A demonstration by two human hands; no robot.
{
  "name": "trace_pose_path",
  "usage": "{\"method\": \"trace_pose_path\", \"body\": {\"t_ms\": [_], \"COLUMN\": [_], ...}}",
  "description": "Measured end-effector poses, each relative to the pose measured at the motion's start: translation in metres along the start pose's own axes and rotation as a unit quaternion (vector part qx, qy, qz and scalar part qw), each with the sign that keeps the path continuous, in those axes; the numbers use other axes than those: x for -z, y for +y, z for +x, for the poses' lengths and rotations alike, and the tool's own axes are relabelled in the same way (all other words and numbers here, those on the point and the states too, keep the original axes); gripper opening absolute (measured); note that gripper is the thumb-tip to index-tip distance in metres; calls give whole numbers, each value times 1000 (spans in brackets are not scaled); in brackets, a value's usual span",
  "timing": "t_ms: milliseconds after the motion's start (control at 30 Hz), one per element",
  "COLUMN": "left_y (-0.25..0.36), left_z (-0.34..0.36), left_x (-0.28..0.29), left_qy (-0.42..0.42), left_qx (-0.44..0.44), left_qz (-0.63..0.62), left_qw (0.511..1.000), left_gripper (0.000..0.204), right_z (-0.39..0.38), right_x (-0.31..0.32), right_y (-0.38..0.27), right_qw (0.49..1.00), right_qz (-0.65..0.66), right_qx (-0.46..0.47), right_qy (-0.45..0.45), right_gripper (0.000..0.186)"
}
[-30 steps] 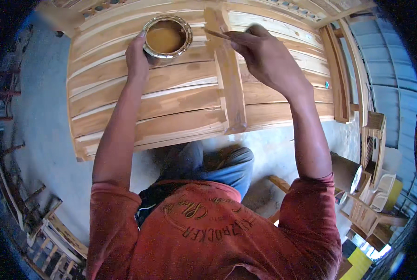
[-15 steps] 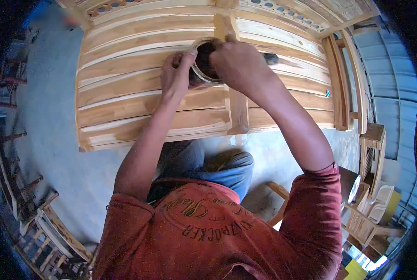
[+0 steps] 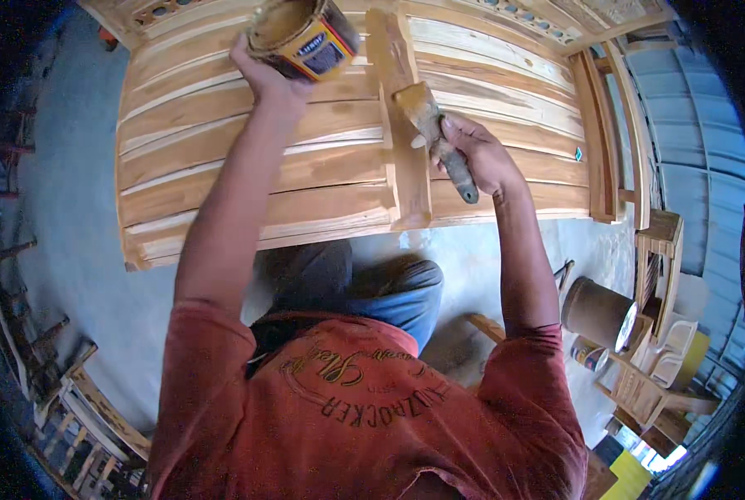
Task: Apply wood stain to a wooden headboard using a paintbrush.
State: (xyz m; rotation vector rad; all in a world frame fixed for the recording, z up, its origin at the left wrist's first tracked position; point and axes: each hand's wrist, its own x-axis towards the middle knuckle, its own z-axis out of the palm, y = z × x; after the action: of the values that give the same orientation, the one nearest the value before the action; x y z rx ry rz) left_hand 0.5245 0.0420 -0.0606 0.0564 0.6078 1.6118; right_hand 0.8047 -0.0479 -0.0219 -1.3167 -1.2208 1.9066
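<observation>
My left hand [image 3: 268, 75] grips a metal can [image 3: 326, 50] with a yellow and blue label and brownish contents, tilted above the upper left of a slatted wooden piece [image 3: 180, 192]. My right hand [image 3: 472, 150] holds a paintbrush [image 3: 431, 125], its bristles pointing up-left, stained tan, over the broad crosspiece [image 3: 410, 208] in the middle of the slats. The slats show pale streaks and browner patches. A small teal object [image 3: 578, 154] lies near the piece's right end.
Wooden furniture frames [image 3: 85, 392] lie at lower left on the grey concrete floor [image 3: 80, 250]. At right are a dark drum [image 3: 593, 312], a smaller can [image 3: 589, 357], a wooden chair [image 3: 639, 387], white plastic chairs [image 3: 672, 354] and a blue corrugated wall [image 3: 697, 125].
My right hand, at the can half a second ago, has come out and down-right with the brush. My left hand has carried the can up and left, tilting it.
</observation>
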Motion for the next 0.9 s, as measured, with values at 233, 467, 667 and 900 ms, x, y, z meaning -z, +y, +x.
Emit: {"method": "trace_pose_path", "body": {"t_ms": [233,467,667,900], "left_y": [24,28,12,15], "left_z": [98,122,129,155], "left_x": [83,123,122,146], "left_qy": [-13,-51,-132,-40], "left_qx": [-154,-190,-377,-230], "left_qz": [119,252,460,278], "left_qw": [981,947,793,932], "left_gripper": [49,49,57,57], "right_z": [34,58,68,65], "right_x": [32,13,10,1], "right_y": [32,14,21,11], "right_qw": [737,539,524,529], "right_qz": [-616,-799,-819,-827], "right_qx": [273,258,222,176], "right_qy": [60,71,74,67], "right_gripper": [29,37,36,35]}}
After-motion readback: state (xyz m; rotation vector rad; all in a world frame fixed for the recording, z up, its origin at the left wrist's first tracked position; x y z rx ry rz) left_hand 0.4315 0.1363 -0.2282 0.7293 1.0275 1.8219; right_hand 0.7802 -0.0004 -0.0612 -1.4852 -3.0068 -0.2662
